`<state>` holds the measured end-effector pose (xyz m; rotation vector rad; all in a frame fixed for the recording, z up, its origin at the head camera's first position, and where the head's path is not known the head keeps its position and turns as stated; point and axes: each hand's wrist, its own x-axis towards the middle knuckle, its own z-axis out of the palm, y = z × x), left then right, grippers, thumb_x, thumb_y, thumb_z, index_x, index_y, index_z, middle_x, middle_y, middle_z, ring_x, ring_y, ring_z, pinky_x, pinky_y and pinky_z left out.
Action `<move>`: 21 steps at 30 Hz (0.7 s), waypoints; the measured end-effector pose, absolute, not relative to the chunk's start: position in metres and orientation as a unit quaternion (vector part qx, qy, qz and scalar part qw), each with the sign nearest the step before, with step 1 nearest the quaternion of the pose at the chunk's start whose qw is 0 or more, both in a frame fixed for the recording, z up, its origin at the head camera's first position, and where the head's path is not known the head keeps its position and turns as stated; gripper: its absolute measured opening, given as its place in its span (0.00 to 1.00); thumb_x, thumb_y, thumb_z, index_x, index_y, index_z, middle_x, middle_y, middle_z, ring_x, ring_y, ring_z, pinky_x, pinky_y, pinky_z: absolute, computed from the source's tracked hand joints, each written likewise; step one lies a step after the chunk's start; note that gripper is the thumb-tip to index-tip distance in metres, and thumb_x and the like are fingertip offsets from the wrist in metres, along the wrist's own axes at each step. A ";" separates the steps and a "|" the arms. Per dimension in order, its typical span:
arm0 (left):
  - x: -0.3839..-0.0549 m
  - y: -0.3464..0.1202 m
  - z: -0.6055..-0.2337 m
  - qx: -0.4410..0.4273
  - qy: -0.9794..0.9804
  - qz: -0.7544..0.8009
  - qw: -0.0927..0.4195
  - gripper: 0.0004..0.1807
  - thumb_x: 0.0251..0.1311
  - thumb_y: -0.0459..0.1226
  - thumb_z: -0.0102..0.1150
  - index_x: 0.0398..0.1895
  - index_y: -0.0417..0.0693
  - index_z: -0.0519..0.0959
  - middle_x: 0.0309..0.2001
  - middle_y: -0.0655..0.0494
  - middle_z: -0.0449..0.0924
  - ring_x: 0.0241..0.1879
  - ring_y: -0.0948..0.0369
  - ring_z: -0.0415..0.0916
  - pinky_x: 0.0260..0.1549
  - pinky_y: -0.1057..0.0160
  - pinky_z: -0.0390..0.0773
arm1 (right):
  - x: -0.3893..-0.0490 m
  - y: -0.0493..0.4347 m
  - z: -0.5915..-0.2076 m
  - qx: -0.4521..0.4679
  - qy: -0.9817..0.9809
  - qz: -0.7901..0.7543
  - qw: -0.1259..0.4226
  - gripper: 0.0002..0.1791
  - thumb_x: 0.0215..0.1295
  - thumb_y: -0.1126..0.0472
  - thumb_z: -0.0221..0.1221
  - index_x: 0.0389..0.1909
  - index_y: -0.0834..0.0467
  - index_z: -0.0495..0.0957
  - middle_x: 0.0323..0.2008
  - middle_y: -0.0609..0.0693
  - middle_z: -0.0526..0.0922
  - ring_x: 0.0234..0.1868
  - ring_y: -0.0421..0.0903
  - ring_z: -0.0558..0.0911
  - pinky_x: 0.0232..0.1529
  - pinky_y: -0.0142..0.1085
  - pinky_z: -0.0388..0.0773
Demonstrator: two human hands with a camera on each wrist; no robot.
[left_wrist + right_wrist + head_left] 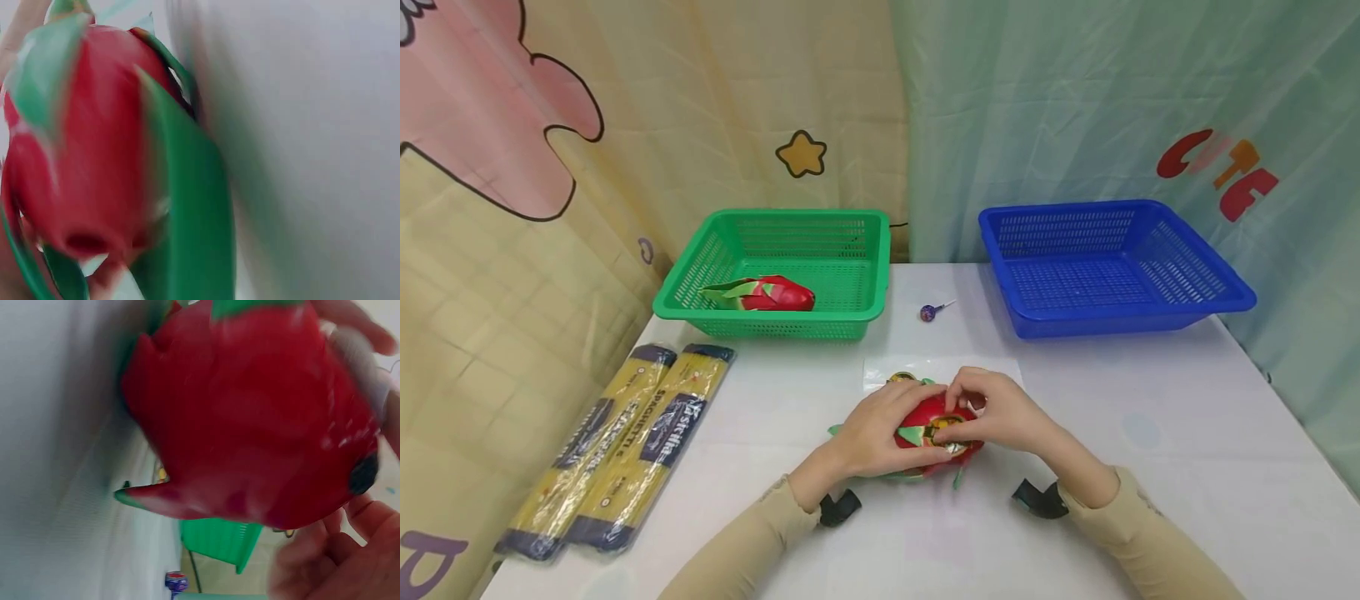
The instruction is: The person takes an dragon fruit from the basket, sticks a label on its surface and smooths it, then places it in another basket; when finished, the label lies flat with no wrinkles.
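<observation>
A dragon fruit lies on its side at the middle of the white desk, its leafy end toward the left. The left hand holds it from that end, fingers stretched over the far side and thumb along the near side. The right hand comes in from the other end, its thumb and forefinger bent over a gold-and-black label on the red skin; whether they pinch the label or press it flat, I cannot tell. Just behind the fruit lies a pale sheet with another label on it.

Farther back, a lollipop rests between two plastic baskets. The green basket, on the left, contains a second dragon fruit; the blue basket stands on the right. Two packets of spaghetti lie side by side at the left edge, the inner packet next to the outer one. Behind hang a yellow curtain with a star print and a green curtain with red and orange letters.
</observation>
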<state>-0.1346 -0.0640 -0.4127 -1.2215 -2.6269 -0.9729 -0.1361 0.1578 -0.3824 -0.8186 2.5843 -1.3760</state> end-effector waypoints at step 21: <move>-0.132 -0.050 -0.421 -0.347 -0.875 -0.322 0.101 0.40 0.50 0.63 0.58 0.63 0.52 0.65 0.47 0.62 0.73 0.44 0.67 0.68 0.41 0.62 0.71 | -0.134 0.144 -0.411 -0.162 0.835 -0.511 0.126 0.26 0.60 0.47 0.60 0.55 0.57 0.73 0.43 0.49 0.79 0.41 0.45 0.77 0.40 0.37 0.76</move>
